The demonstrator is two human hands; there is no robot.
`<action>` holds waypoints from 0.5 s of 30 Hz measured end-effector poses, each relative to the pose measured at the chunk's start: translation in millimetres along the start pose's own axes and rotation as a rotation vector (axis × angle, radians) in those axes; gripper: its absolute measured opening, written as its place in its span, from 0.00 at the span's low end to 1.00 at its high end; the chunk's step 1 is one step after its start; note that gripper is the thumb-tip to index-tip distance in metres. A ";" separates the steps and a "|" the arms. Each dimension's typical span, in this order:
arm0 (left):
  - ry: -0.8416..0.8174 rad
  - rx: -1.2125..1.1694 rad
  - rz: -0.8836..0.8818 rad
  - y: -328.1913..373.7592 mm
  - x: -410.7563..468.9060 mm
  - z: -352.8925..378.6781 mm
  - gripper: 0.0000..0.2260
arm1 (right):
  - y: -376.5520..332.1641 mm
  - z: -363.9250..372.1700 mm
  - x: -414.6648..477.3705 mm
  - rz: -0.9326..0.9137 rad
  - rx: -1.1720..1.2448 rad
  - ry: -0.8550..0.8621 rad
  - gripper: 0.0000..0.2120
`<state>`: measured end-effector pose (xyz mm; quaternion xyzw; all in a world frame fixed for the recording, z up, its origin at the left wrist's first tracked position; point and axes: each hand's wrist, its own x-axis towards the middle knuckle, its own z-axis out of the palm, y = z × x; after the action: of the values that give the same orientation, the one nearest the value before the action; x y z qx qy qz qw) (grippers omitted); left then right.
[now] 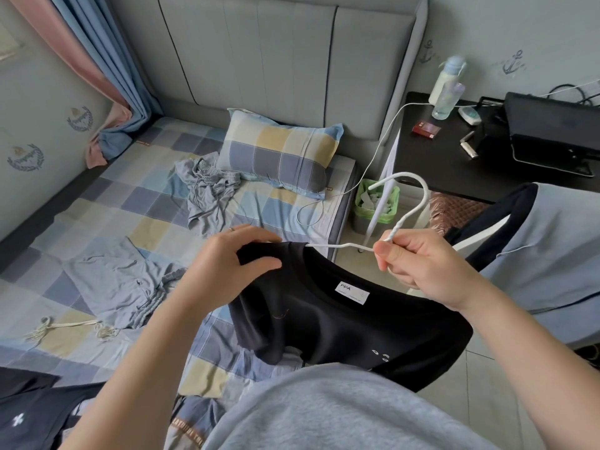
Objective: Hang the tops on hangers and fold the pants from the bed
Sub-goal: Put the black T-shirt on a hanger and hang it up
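hanging is midway: right hand [418, 264] grips white hanger [409, 203], left hand [233, 254] pinches black top [341, 323] onto it; grey pants [207, 186] lie unfolded on bed [81, 216].

One arm of the white hanger [412, 186] goes inside the black top [341, 326] and cannot be seen. The small words on the label [352, 292] are too tiny to read. At 1 o'clock a bottle [446, 82] looks blurry. At 7 o'clock the picture's edge cuts off a dark garment [29, 414].

pillow [279, 151] by headboard [276, 53] | bottle [446, 86] on nightstand [438, 164] | green bin [359, 203]
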<state>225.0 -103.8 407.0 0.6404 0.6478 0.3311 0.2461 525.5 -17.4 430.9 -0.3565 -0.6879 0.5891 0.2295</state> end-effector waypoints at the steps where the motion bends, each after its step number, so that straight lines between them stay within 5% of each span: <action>1: 0.044 0.024 0.046 0.3 0.0 0.0 0.10 | -0.1 -0.4 0.1 0.003 0.001 -0.004 0.19; 6: 0.133 0.144 0.277 3.8 -1.5 6.4 0.08 | -2.8 -5.1 2.0 0.015 0.019 -0.027 0.20; 15: -0.094 0.167 0.243 5.2 -2.0 -1.3 0.14 | -11.5 -21.7 5.6 -0.007 -0.118 -0.069 0.20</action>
<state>227.7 -106.1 411.5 0.7472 0.5784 0.2732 0.1803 535.4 0.4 445.9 -0.3467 -0.7302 0.5584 0.1862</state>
